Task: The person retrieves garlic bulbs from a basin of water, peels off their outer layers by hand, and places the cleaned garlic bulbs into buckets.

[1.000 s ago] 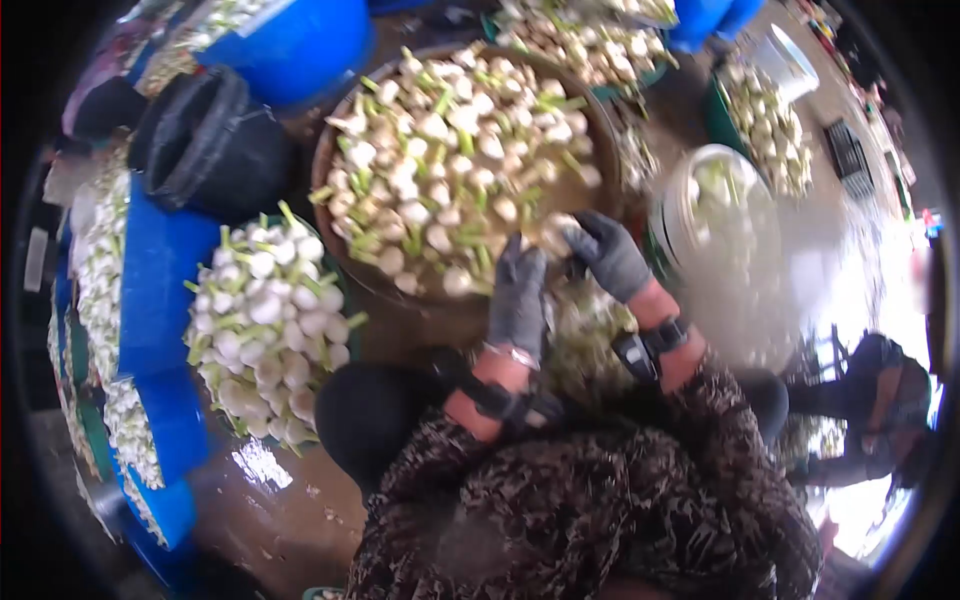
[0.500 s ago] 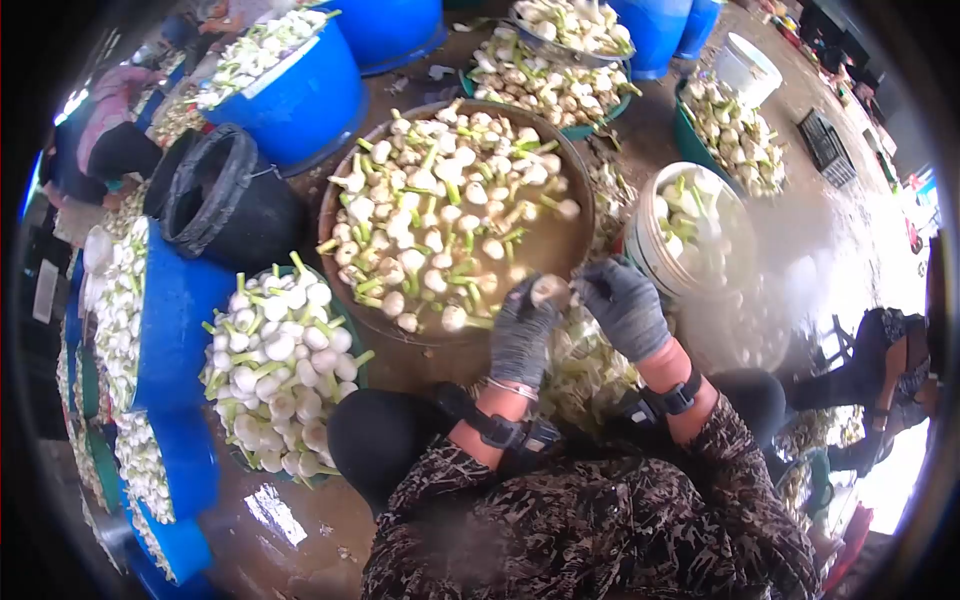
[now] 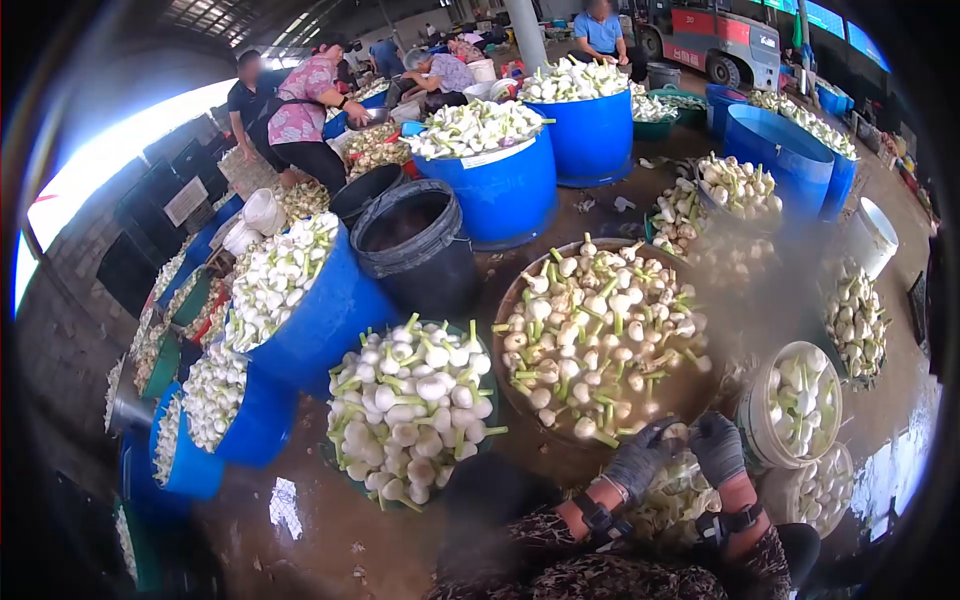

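My left hand [image 3: 640, 460], in a grey glove, is closed round a pale bulb [image 3: 675, 436] at the near edge of a wide round tub [image 3: 508, 385]. Just right of it is my right hand [image 3: 718, 450], also gloved, with its fingers pressed together close to the bulb; what they pinch is too small to make out. Bulbs with short green stems [image 3: 600, 330] lie in brownish water in the tub. Under my hands is a heap of pale peelings and stalks [image 3: 672, 495].
Left of the tub stands a heaped basket of white bulbs [image 3: 410, 410]. A white bucket of bulbs [image 3: 760, 410] is at the right. Behind are a black bucket [image 3: 425, 260], blue barrels [image 3: 490, 195], several people and a red forklift [image 3: 700, 35].
The view has tilted up and swung left, bringing people and the forklift into sight. My hands, first over the tub, came back to its near edge and stay together at the bulb.
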The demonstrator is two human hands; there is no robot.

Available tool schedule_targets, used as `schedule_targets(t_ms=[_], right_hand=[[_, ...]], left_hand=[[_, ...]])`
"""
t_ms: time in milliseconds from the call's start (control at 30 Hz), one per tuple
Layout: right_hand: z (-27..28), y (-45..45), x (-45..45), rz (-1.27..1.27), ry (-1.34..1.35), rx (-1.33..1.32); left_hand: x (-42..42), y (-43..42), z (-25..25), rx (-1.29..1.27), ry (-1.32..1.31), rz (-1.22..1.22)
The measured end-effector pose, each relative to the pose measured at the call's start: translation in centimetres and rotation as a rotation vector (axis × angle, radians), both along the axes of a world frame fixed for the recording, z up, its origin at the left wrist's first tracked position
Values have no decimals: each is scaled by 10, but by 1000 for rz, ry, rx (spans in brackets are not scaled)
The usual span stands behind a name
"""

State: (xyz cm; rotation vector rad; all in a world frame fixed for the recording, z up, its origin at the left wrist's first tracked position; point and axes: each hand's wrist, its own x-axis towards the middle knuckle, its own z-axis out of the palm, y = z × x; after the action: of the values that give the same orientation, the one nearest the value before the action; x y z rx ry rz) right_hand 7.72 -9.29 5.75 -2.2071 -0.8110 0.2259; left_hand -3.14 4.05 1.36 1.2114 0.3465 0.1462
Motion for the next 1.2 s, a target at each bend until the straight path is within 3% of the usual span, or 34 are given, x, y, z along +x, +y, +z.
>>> schedule_targets(t_ms=[33,67,133,200,267,333,367,400,467,600,633,767,800,867,933,967,1000,1033,1067,1133,1200], right_hand=[[-6,-3,7,-61,391,114],[-10,-8,9,-164,629,340],[-20,-25,27,-313,535,231],[-59,-55,48,-367,1,-24],[-27,-55,32,-351,84,47],[9,-42,-2,-106,-179,294],[-8,-49,-2,-13,-113,294],[23,-42,-17,98,-373,138],[24,-39,-30,116,-323,151],[9,-42,-37,-1,-422,132],[7,-43,-37,6,-419,134],[-10,-47,-31,-42,-151,39],[-14,-50,-30,-83,-17,42],[-8,-54,-29,-86,118,76],[-4,-57,-29,-85,248,120],[-6,-59,-30,-92,71,54],[-8,-60,-31,-96,-105,-12],[-10,-61,-33,-100,-278,-80],[-10,-61,-32,-103,-272,-82],[-8,-59,-29,11,201,347],[-8,-64,-24,40,188,284]], left_hand=[[-6,2,23,98,-33,-50],[-4,2,24,-40,-79,-115],[0,-3,13,-423,-161,-130],[1,-6,2,-524,-195,-147],[7,-3,2,-624,-232,-160],[5,-8,1,-654,-191,-211],[9,-9,-14,-532,-120,-235],[9,-13,-16,-525,-118,-239],[10,-18,-12,-163,-110,-317],[8,-26,-15,-92,-117,-324],[7,-22,-14,-178,30,-451],[7,-29,-17,13,-106,-403],[9,-28,-23,294,-275,-363],[9,-32,-27,569,-441,-322],[3,-27,-4,4,-105,-582],[1,-26,15,-35,-67,-561],[5,-25,23,-35,-65,-565],[7,-24,27,153,60,-536],[8,-25,20,221,55,-507],[11,-27,7,357,51,-447],[13,-29,-5,363,-71,-356]])
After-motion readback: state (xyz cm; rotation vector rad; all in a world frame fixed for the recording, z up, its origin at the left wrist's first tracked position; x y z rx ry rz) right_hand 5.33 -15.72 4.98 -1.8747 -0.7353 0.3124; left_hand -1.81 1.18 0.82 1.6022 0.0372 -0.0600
